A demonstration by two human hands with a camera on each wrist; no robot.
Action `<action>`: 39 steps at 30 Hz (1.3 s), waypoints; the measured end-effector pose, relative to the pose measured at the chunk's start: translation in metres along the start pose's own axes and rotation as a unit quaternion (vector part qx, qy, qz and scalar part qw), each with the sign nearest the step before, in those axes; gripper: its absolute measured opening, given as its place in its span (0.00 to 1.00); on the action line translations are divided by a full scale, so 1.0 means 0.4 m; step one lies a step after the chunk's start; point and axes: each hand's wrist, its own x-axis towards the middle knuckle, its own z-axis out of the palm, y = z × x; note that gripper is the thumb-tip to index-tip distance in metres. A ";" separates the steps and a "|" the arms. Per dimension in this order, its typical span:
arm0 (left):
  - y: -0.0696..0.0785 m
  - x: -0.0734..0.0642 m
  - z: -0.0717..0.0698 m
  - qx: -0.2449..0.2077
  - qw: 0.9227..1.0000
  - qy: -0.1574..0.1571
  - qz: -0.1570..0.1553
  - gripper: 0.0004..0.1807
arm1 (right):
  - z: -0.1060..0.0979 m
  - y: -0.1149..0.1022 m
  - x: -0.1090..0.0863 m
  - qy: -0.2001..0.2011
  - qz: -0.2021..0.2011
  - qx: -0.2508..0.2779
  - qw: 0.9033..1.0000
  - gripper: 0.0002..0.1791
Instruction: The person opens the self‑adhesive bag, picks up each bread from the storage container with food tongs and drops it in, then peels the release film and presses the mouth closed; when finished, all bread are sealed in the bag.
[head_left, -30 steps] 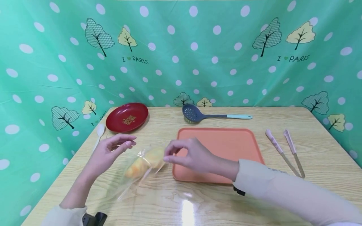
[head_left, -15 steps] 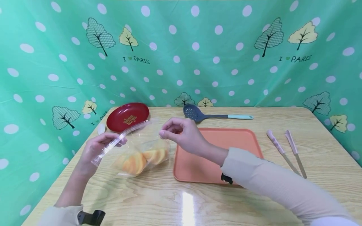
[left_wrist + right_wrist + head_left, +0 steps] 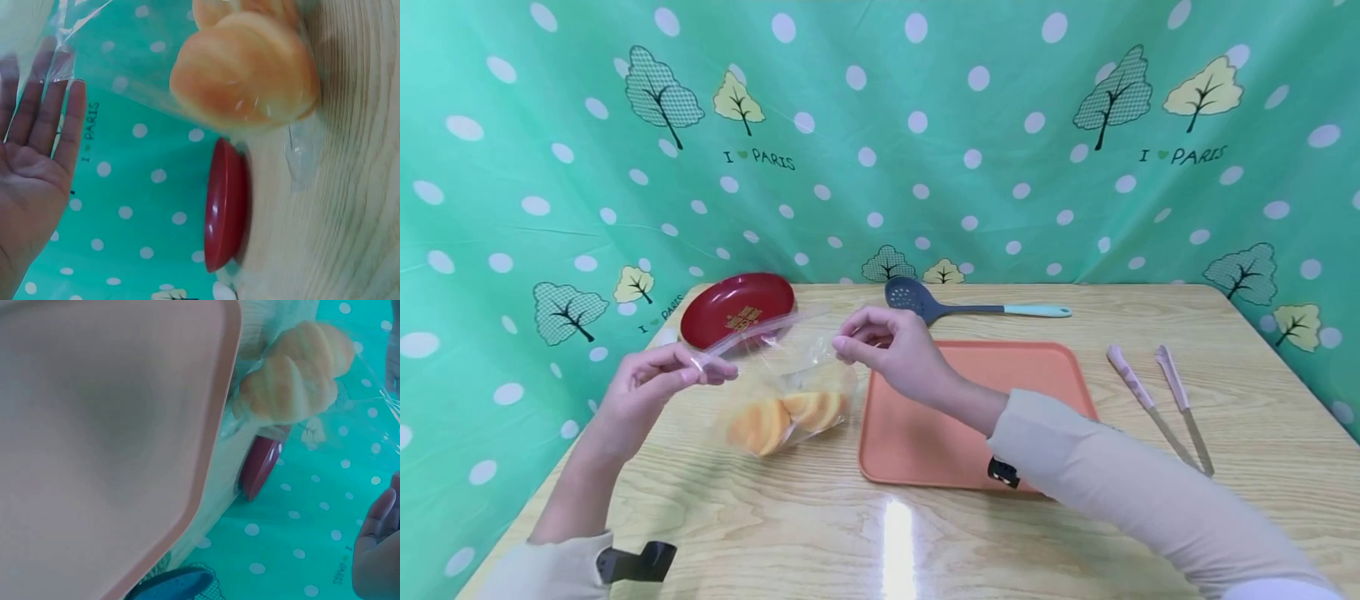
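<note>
A clear zip bag [image 3: 808, 362] holds two golden bread rolls [image 3: 786, 417], low over the table to the left of the tray. My left hand [image 3: 651, 383] pinches the zip edge at its left end, between thumb and fingers. At the other end, my right hand [image 3: 891, 350] pinches the bag's upper right side with thumb and index finger. In the left wrist view the fingers of that hand [image 3: 44, 131] reach long behind the film, and the rolls [image 3: 247, 72] hang at the bottom of the bag.
An orange tray [image 3: 970, 467] lies right of the bag. Behind stand a red plate [image 3: 730, 304] and a slotted spoon [image 3: 910, 296] with a pale blue handle. Tongs-like pieces with pink handles [image 3: 1127, 375] lie at the right. A white spoon [image 3: 666, 337] is mostly hidden.
My left hand, apart from the bag a second ago, now holds its zip edge. The right hand has moved up, and the bag's top has been raised and spread between both hands.
</note>
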 end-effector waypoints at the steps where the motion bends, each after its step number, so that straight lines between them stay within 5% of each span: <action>1: 0.001 0.006 0.004 -0.014 1.000 0.009 0.003 0.18 | -0.004 0.000 0.000 -0.002 0.001 -0.005 1.000 0.04; 9: -0.001 0.042 0.031 -0.083 0.990 0.115 0.023 0.15 | -0.037 -0.003 0.010 0.005 0.020 -0.011 1.000 0.05; 14: 0.013 0.068 0.036 -0.133 0.975 0.174 0.027 0.15 | -0.045 -0.011 0.020 0.011 0.026 0.022 0.999 0.05; 21: 0.031 0.112 0.045 -0.112 0.948 0.289 -0.070 0.09 | -0.049 -0.014 0.047 0.026 0.018 0.030 0.999 0.05; 24: 0.014 0.120 0.047 -0.097 0.941 0.303 -0.112 0.08 | -0.050 0.002 0.064 0.044 0.035 0.023 0.998 0.04; 27: -0.011 0.116 0.048 -0.084 0.943 0.294 -0.130 0.12 | -0.047 0.016 0.081 0.061 0.054 0.015 0.997 0.05; 32: -0.051 0.100 0.061 -0.054 0.953 0.285 -0.089 0.25 | -0.042 0.031 0.099 0.085 0.068 0.011 0.994 0.06; 39: -0.071 0.091 0.074 -0.052 0.944 0.322 -0.047 0.14 | -0.047 0.052 0.110 0.094 0.071 0.020 0.993 0.07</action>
